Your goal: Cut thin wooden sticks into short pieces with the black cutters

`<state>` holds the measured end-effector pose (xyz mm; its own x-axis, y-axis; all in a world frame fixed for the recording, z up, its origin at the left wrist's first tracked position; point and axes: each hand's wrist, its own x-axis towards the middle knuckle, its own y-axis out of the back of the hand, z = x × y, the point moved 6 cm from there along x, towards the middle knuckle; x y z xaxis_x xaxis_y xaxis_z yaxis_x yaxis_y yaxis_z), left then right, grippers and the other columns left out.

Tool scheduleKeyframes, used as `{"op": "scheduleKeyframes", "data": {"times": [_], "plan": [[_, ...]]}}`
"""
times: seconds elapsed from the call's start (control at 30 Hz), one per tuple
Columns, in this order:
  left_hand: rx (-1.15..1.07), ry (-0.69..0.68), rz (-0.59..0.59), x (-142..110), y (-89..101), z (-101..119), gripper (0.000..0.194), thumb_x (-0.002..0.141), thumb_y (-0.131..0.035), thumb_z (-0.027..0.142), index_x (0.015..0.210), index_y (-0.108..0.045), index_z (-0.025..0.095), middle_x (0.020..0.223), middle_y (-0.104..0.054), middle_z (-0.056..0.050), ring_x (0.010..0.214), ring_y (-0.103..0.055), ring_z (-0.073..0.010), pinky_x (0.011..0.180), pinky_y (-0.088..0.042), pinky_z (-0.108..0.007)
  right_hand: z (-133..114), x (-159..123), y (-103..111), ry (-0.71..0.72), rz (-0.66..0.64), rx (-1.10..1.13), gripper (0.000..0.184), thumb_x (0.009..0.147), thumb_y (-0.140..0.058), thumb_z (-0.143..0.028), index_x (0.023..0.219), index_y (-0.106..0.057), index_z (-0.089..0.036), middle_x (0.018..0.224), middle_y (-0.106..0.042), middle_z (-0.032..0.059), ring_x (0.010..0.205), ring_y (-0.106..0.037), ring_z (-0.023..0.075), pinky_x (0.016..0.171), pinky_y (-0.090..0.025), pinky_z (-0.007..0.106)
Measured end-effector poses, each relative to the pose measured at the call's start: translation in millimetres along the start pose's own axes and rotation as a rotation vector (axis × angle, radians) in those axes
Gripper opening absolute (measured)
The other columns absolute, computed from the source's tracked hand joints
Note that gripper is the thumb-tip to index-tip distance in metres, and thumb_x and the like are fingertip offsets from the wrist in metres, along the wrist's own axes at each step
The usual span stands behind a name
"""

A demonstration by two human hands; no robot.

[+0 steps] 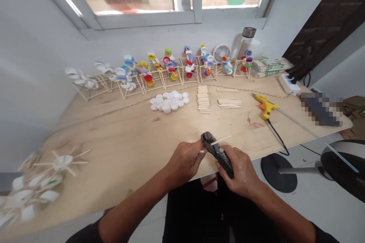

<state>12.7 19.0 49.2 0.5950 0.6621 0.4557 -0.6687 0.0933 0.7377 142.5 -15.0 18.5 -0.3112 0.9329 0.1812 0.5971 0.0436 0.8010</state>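
My right hand [239, 169] is wrapped round the handles of a black hand cutter [218, 153], held just off the table's front edge. A thin wooden stick [222, 140] crosses the tool's jaws, its free end pointing right. My left hand [185, 161] is closed at the jaws and pinches the stick's other end, partly hidden by the fingers. Beyond my hands lie a pile of white bottle caps [170, 101], a stacked column of short sticks [203, 99] and a smaller bundle of sticks [229, 103].
Several stick frames with coloured cap wheels [171, 68] line the wall. White cap wheels [21, 199] lie at left. At right are a yellow glue gun [267, 106] with a long glue stick, a power strip [289, 84], packed sticks [270, 67] and a floor fan [346, 167].
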Motion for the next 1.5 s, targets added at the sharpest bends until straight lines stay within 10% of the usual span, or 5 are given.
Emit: {"op": "scheduleKeyframes", "data": {"times": [0.53, 1.0, 1.5], "plan": [[-0.006, 0.093, -0.024, 5.9, -5.7, -24.8, 0.017, 0.087, -0.033, 0.016, 0.076, -0.045, 0.017, 0.049, -0.041, 0.006, 0.039, -0.041, -0.0088, 0.042, -0.026, -0.020, 6.8, 9.8, -11.3, -0.161, -0.047, -0.022, 0.009, 0.077, -0.047, -0.022, 0.086, -0.046, -0.020, 0.066, -0.058, 0.0001, 0.059, -0.055, 0.0179, 0.055, -0.037, 0.025], [-0.583, 0.378, -0.238, 23.7, -7.7, -47.5, 0.036, 0.088, -0.033, 0.037, 0.067, -0.052, 0.015, 0.054, -0.043, 0.003, 0.053, -0.043, -0.0093, 0.049, -0.037, -0.019, 12.0, 24.0, -10.5, -0.232, -0.141, 0.042, 0.016, 0.077, -0.048, -0.020, 0.093, -0.047, -0.020, 0.072, -0.059, 0.0019, 0.066, -0.057, 0.0193, 0.060, -0.039, 0.027], [-0.170, 0.235, -0.124, 34.2, -5.3, -76.9, 0.022, 0.089, -0.033, 0.020, 0.071, -0.046, 0.017, 0.052, -0.043, 0.005, 0.042, -0.041, -0.0082, 0.046, -0.029, -0.019, 30.3, 55.9, -24.9, -0.217, -0.111, -0.015, 0.007, 0.079, -0.046, -0.025, 0.083, -0.044, -0.021, 0.059, -0.056, -0.0015, 0.052, -0.055, 0.0167, 0.050, -0.033, 0.024]]}}
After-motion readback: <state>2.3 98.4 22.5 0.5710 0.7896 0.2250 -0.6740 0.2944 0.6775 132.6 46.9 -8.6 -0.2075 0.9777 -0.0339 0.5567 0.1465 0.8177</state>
